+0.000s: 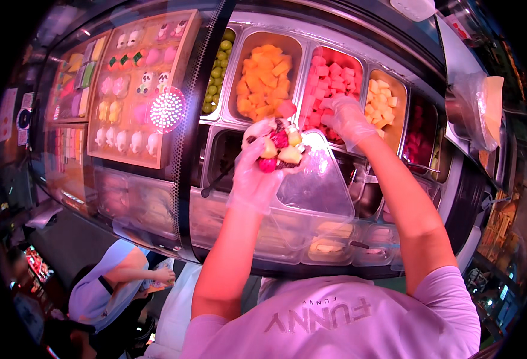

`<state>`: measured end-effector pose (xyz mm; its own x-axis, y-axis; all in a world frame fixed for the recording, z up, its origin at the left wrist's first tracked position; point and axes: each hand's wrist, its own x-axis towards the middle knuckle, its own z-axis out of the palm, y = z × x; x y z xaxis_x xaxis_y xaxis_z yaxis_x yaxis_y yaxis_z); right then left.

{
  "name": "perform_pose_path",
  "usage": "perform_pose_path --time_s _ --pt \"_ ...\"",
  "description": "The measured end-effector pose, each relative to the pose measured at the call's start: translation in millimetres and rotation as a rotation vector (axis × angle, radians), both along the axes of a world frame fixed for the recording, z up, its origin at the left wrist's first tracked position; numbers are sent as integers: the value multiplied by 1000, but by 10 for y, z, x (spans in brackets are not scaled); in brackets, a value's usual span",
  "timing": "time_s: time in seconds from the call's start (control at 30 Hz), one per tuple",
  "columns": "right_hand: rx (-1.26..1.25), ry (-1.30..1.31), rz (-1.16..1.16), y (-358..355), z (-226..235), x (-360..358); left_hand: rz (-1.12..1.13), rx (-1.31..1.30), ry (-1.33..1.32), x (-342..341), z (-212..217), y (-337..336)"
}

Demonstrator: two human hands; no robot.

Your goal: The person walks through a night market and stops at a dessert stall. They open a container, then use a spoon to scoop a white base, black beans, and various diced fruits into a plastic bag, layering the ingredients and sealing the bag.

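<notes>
My left hand point(253, 173), in a clear glove, is closed around a small dessert point(280, 146) topped with pale yellow and red fruit chunks and dark crumbs. Whatever holds the dessert is hidden by my fingers. To its right, my gloved right hand point(348, 121) reaches into a metal pan of pinkish-red fruit cubes point(335, 78), fingers curled down among them. I cannot make out whether a cube is between those fingertips. Orange fruit chunks point(264, 78) fill the pan behind the dessert, and pale yellow cubes point(381, 102) lie in the pan right of my right hand.
A clear lid point(317, 179) lies below the pans. Green round fruit point(218, 69) fills a pan at left. Beyond a dark divider point(192, 131), a wooden tray point(129, 157) holds animal-shaped sweets. Plastic bags point(476, 116) hang at right. Another person point(108, 287) stands at lower left.
</notes>
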<state>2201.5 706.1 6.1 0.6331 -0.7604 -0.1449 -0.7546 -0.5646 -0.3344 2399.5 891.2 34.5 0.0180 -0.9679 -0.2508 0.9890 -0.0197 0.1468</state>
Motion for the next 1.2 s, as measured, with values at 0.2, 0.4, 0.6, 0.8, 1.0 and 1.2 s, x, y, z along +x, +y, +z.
perform_pose_path --time_s 0.2,0.4,0.6,0.8,1.0,1.2 --pt "832 -703 -608 -101 298 -75 57 58 -40 -96 -83 -256" --pt "249 -263 -389 -185 417 -256 23 16 -87 -56 11 -175" --pt "36 -360 -139 273 1116 212 126 110 -11 -119 53 -221" --pt "-322 -333 403 938 1262 619 246 250 -179 -248 -53 -222" --pt "-312 -357 327 1148 858 740 207 260 28 -228 2 -34" --pt "-142 -523 239 530 948 849 193 261 51 -158 75 25"
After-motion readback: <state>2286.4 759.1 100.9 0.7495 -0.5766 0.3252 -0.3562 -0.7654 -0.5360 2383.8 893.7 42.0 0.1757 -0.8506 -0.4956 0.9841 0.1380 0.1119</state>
